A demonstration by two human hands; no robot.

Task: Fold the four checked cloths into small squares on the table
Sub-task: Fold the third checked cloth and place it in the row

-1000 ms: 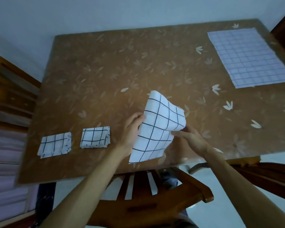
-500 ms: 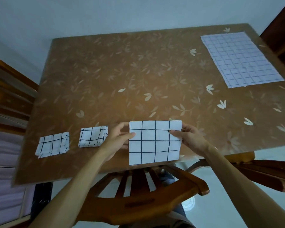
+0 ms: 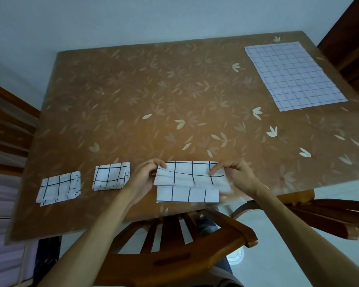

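third of four cloths in hand: half-folded cloth (image 3: 188, 181) near the table's (image 3: 133, 96) near edge, far flap lifted and being brought toward the near strip. left hand (image 3: 142, 179) pinching the flap's left end, right hand (image 3: 235, 175) pinching its right end, fingers narrow on the fabric. two finished squares to the left: one folded square (image 3: 111, 176) just beside the left hand, another (image 3: 58, 188) further left. flat cloth (image 3: 294, 75) at far right, untouched. next, probably: lay the flap edge to edge, press, then fold across. flap blurred at its right corner; layer count underneath impossible to tell; thumbs partly hidden.
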